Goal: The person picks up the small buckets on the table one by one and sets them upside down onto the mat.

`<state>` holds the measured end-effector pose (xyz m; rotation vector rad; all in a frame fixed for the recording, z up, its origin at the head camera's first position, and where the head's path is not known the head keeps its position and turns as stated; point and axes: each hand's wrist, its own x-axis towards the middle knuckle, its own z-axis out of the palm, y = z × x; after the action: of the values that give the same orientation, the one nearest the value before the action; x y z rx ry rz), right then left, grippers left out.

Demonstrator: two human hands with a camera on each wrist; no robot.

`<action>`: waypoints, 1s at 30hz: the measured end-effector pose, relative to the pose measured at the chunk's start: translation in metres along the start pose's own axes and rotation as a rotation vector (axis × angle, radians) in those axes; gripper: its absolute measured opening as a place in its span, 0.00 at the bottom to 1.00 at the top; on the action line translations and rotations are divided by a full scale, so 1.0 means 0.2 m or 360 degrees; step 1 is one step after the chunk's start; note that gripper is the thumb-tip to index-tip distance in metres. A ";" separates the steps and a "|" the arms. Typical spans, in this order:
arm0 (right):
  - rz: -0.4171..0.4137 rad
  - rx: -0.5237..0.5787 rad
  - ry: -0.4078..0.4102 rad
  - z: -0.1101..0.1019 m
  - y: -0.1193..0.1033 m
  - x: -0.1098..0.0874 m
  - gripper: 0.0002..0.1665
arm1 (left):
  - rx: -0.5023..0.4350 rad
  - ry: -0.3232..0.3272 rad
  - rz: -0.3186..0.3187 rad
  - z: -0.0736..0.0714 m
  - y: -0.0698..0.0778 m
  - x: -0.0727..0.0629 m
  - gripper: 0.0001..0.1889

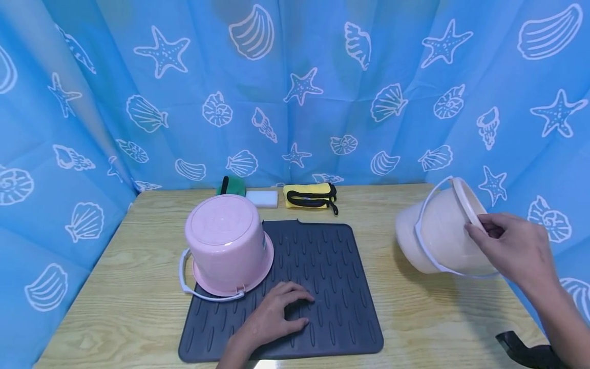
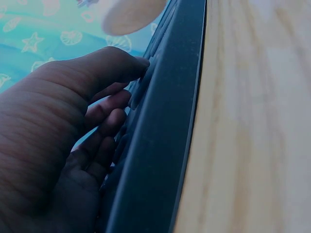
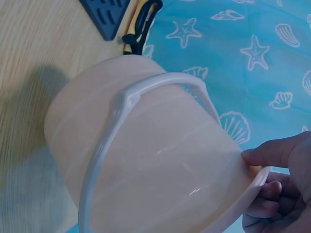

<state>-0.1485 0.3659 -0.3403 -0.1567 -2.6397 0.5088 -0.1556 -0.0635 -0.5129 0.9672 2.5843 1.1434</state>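
Note:
A cream bucket with a white handle hangs tilted at the right side of the table. My right hand pinches its rim between thumb and fingers, which the right wrist view shows close up on the bucket. A pink bucket stands upside down on the left part of a dark ribbed mat, its pale handle down at the front. On the mat's front half rests my left hand, fingers loosely bent, holding nothing. Its fingertips lie near the mat in the left wrist view.
Along the back edge lie a green item, a white block and a yellow bundle with black trim. A black object sits near the front right. A blue shell-patterned curtain surrounds the wooden table.

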 end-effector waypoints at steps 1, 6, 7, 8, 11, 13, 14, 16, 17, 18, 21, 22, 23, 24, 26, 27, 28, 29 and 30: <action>0.0013 0.0015 -0.0002 0.00 -0.01 0.00 0.20 | -0.0001 0.0000 -0.0001 0.00 0.00 0.00 0.17; 0.0056 0.0066 -0.0032 0.00 -0.04 -0.01 0.22 | -0.0005 -0.0006 -0.0011 0.00 0.00 0.00 0.17; 0.0060 0.0078 -0.0038 0.00 -0.05 -0.02 0.22 | -0.0005 -0.0006 -0.0014 0.00 0.00 0.00 0.17; 0.0056 0.0092 -0.0033 0.00 -0.06 -0.02 0.22 | -0.0005 -0.0006 -0.0015 0.00 0.00 0.00 0.17; 0.0042 0.0137 -0.0008 0.00 -0.07 -0.02 0.21 | 0.0000 -0.0003 -0.0013 0.00 0.00 0.00 0.17; 0.0044 0.0170 0.0004 0.00 -0.08 -0.02 0.21 | 0.0001 0.0000 -0.0007 0.00 0.00 0.00 0.18; 0.0041 0.0180 0.0013 0.00 -0.09 -0.02 0.21 | 0.0003 0.0000 -0.0005 0.00 0.00 0.00 0.17; 0.0053 0.0196 0.0013 0.01 -0.09 -0.03 0.21 | 0.0001 -0.0003 -0.0007 -0.01 0.00 0.00 0.17; 0.0052 0.0209 0.0015 0.00 -0.10 -0.03 0.21 | -0.0003 -0.0004 -0.0008 -0.01 0.00 0.00 0.17; 0.0052 0.0222 0.0017 0.00 -0.10 -0.03 0.21 | -0.0006 -0.0007 -0.0011 -0.01 0.00 0.00 0.17; 0.0046 0.0273 0.0014 0.00 -0.11 -0.03 0.21 | -0.0019 -0.0015 -0.0021 -0.01 0.00 0.00 0.17; 0.0040 0.0291 0.0011 0.00 -0.11 -0.03 0.21 | -0.0023 -0.0015 -0.0020 -0.01 0.00 0.00 0.17; 0.0036 0.0310 0.0010 0.00 -0.11 -0.03 0.21 | -0.0023 -0.0014 -0.0017 -0.01 0.00 0.00 0.17; 0.0034 0.0321 0.0012 0.00 -0.12 -0.03 0.21 | -0.0025 -0.0015 -0.0018 -0.01 0.00 0.00 0.17; 0.0030 0.0343 0.0019 0.01 -0.13 -0.04 0.21 | -0.0026 -0.0014 -0.0015 -0.01 0.00 0.00 0.17; 0.0028 0.0347 0.0023 0.01 -0.14 -0.04 0.20 | -0.0027 -0.0013 -0.0013 -0.01 0.00 0.00 0.17; 0.0024 0.0352 0.0026 0.02 -0.15 -0.04 0.20 | -0.0029 -0.0012 -0.0012 -0.01 0.00 0.00 0.17; 0.0022 0.0364 0.0030 0.02 -0.15 -0.04 0.20 | -0.0031 -0.0011 -0.0012 -0.01 0.00 0.00 0.17; 0.0020 0.0372 0.0031 0.03 -0.16 -0.04 0.20 | -0.0032 -0.0011 -0.0010 -0.01 0.00 0.00 0.17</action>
<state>-0.1446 0.3332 -0.3357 -0.1047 -2.5373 0.8094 -0.1558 -0.0648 -0.5120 0.9561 2.5634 1.1605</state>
